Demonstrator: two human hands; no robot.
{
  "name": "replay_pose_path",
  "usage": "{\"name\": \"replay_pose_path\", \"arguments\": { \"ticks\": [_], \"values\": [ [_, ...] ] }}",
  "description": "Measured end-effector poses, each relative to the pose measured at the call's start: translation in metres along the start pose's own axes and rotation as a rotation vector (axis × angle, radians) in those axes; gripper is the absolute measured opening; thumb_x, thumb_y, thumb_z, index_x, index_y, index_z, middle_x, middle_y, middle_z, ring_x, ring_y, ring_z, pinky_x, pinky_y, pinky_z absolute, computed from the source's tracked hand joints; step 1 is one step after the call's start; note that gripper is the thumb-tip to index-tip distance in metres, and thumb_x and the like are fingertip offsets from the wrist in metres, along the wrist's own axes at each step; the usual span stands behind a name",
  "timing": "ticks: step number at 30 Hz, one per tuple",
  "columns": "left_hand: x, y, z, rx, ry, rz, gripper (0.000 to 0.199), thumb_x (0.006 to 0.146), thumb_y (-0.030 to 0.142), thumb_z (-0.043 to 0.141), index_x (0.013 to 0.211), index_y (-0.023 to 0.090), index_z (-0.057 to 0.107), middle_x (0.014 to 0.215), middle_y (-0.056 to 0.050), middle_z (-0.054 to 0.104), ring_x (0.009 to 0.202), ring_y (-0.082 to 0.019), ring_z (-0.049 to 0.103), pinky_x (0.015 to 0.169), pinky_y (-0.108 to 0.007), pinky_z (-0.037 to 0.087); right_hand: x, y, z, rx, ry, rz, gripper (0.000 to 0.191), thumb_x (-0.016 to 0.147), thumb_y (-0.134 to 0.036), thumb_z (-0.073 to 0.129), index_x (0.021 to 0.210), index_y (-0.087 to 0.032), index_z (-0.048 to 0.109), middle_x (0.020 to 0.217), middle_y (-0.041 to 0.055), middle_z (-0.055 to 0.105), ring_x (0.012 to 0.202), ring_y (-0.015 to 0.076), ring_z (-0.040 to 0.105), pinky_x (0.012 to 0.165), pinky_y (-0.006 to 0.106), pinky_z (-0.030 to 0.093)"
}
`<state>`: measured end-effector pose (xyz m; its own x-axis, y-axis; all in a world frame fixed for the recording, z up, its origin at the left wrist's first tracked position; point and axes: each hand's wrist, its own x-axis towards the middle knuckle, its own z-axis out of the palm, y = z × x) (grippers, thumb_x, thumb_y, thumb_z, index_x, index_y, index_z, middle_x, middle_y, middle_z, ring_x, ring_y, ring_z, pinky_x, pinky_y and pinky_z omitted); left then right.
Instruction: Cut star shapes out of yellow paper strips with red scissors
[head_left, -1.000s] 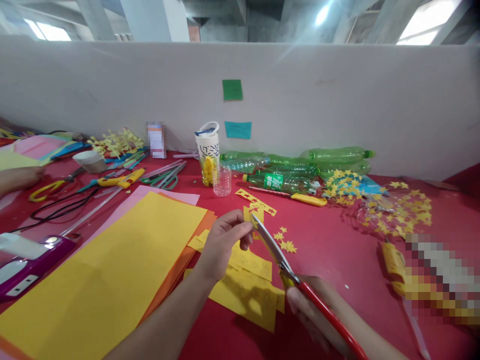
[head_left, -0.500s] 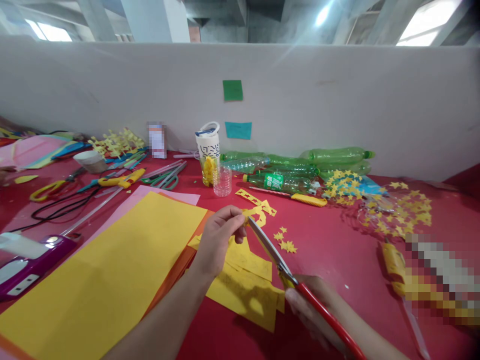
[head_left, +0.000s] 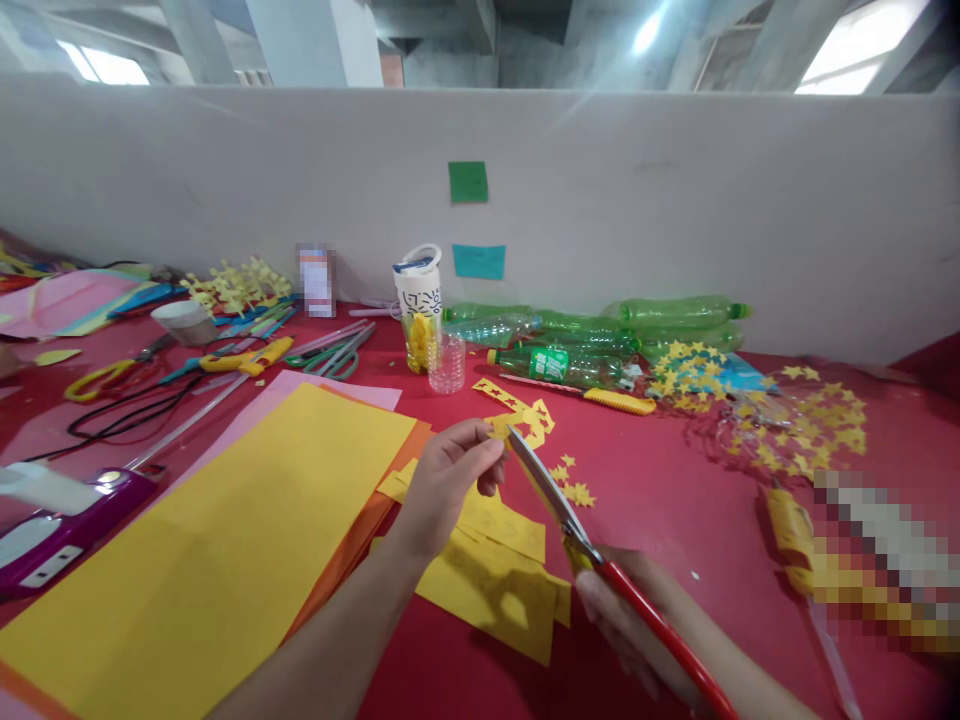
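Between thumb and fingers, my left hand (head_left: 461, 465) pinches a small piece of yellow paper (head_left: 502, 428). My right hand (head_left: 626, 610) is closed round the handles of red-handled scissors (head_left: 551, 488), whose blade tips meet the paper piece just past my left fingertips. Behind the tips lie yellow paper strips (head_left: 506, 396) with star-shaped holes. Several small cut yellow stars (head_left: 579, 493) rest on the table right of the blades. Under my hands are yellow paper pieces (head_left: 491, 590) with faint drawn outlines, partly hidden by my left forearm.
Yellow sheets (head_left: 225, 540) lie at left over orange and pink ones. A clear plastic cup (head_left: 447, 365), a white patterned tumbler (head_left: 418, 300) and green bottles (head_left: 551, 362) line the back. A yellow glue gun (head_left: 787, 530) is at right, a purple device (head_left: 71, 535) at left.
My left hand and the paper piece have shifted slightly right, along with the scissors. The blades look a little more closed together at the tips.
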<state>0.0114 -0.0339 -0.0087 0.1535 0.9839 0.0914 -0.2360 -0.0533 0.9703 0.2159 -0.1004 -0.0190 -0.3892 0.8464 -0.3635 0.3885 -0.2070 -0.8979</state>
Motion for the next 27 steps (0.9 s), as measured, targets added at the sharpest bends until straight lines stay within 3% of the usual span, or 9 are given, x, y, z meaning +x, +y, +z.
{"name": "replay_pose_path", "arguments": {
  "ticks": [8, 12, 19, 27],
  "values": [
    [0.001, 0.0013, 0.0, -0.04, 0.085, 0.027, 0.016, 0.082, 0.021, 0.057, 0.067, 0.017, 0.062, 0.057, 0.002, 0.055, 0.054, -0.008, 0.048, 0.052, -0.019, 0.038, 0.0003, -0.0017, -0.0018, -0.006, -0.047, -0.045, 0.052, 0.082, -0.07, 0.048, 0.065, -0.021, 0.039, 0.041, -0.0097, 0.036, 0.034, 0.0054, 0.03, 0.035, 0.019, 0.022],
    [0.001, 0.002, -0.0008, -0.013, 0.074, 0.022, 0.016, 0.082, 0.022, 0.057, 0.067, 0.017, 0.062, 0.058, 0.002, 0.055, 0.054, -0.009, 0.048, 0.052, -0.02, 0.039, -0.0009, -0.0054, -0.0041, -0.011, -0.08, -0.089, 0.057, 0.08, -0.077, 0.041, 0.066, -0.021, 0.04, 0.042, -0.0087, 0.039, 0.034, 0.0058, 0.035, 0.036, 0.02, 0.022],
    [0.0, -0.0005, -0.0013, 0.114, 0.045, 0.07, 0.017, 0.084, 0.023, 0.055, 0.068, 0.017, 0.06, 0.059, 0.002, 0.053, 0.056, -0.009, 0.048, 0.053, -0.021, 0.04, -0.0009, -0.0013, -0.0073, -0.064, -0.139, -0.102, 0.056, 0.084, -0.075, 0.036, 0.07, -0.02, 0.042, 0.042, -0.0087, 0.039, 0.035, 0.0062, 0.036, 0.037, 0.02, 0.024],
    [-0.0018, 0.0024, 0.0007, 0.152, 0.049, 0.059, 0.02, 0.085, 0.026, 0.055, 0.068, 0.017, 0.059, 0.059, 0.002, 0.052, 0.055, -0.008, 0.047, 0.053, -0.02, 0.039, -0.0019, -0.0041, -0.0055, -0.062, -0.09, -0.067, 0.055, 0.083, -0.074, 0.039, 0.068, -0.021, 0.039, 0.046, -0.0073, 0.04, 0.038, 0.0067, 0.035, 0.037, 0.019, 0.023]
  ]
}}
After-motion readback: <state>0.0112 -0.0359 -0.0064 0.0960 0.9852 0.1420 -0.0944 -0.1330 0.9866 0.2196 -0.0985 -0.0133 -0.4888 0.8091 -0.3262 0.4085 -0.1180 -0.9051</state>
